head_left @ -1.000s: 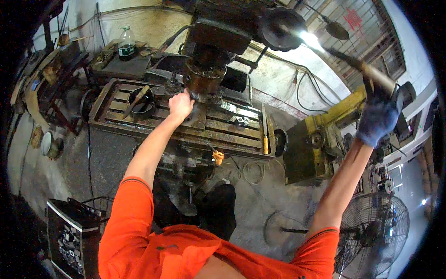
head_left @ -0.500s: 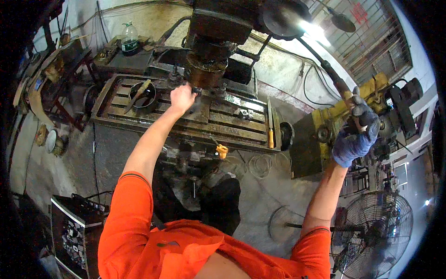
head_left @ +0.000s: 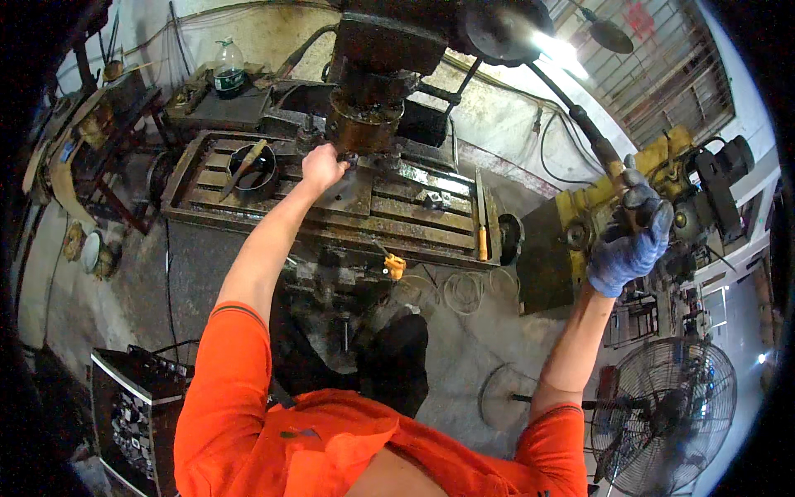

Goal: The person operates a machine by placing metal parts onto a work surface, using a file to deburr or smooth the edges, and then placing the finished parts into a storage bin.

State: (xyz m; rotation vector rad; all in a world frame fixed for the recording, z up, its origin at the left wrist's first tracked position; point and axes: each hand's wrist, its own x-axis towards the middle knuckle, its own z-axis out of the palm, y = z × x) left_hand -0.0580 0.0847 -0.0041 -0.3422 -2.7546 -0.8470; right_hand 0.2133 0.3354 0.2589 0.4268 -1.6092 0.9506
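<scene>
My bare left hand (head_left: 323, 169) is closed beside the lower end of the machine's rusty spindle head (head_left: 364, 120). Its fingers meet a small dark part (head_left: 351, 161) under the spindle, whose kind is hard to make out. Out to the right, my right hand (head_left: 631, 242) wears a blue-grey glove with dark fingers and is wrapped round the grip of a long lever (head_left: 609, 155). That lever runs up to the machine head. Below both lies the slotted machine table (head_left: 414, 217), wet and dark. A small metal block (head_left: 434, 200) sits on it, right of the left hand.
A black bowl (head_left: 263, 178) with a wooden-handled brush (head_left: 245, 168) stands on the table's left. A file (head_left: 482, 217) lies along its right end. An orange-yellow handle (head_left: 395, 266) juts from the front. A yellow-green machine (head_left: 551, 261) and a fan (head_left: 662, 418) stand right.
My gloved right hand has shifted slightly down and left, still round the lever grip. The left hand stays at the spindle's lower end, almost unmoved.
</scene>
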